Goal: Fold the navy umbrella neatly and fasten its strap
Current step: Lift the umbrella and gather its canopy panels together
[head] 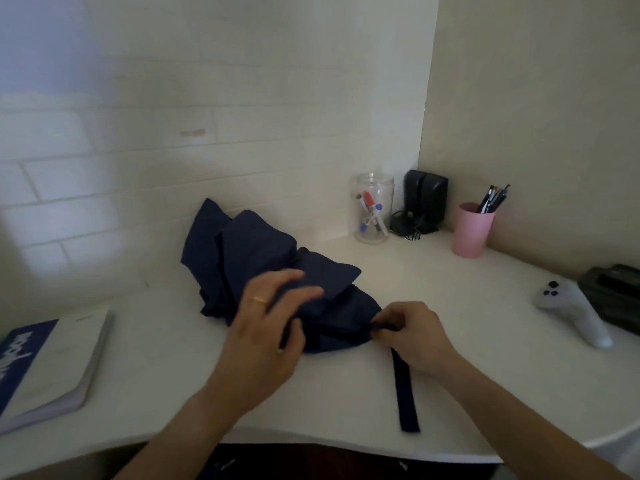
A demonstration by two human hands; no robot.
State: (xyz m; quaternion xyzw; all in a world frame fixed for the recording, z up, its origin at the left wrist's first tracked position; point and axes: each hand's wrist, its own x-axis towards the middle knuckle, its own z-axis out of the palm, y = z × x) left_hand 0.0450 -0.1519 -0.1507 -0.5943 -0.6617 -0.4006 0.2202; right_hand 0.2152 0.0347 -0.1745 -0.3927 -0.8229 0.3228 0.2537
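The navy umbrella (242, 258) lies collapsed on the white desk (346, 403), its loose fabric panels bunched and sticking up at the back. My left hand (266, 327) grips the near part of the canopy, fingers over the top and thumb curled round the fabric at the front. My right hand (412, 336) pinches the umbrella's right end where the strap joins. The navy strap (405, 393) hangs unfastened and lies flat on the desk, running toward the front edge.
A blue-and-white book (52, 365) lies at the left. At the back right stand a clear jar of markers (374, 209), black speakers (426, 202) and a pink cup of pens (472, 230). A white game controller (575, 313) and a dark box (616, 296) sit far right.
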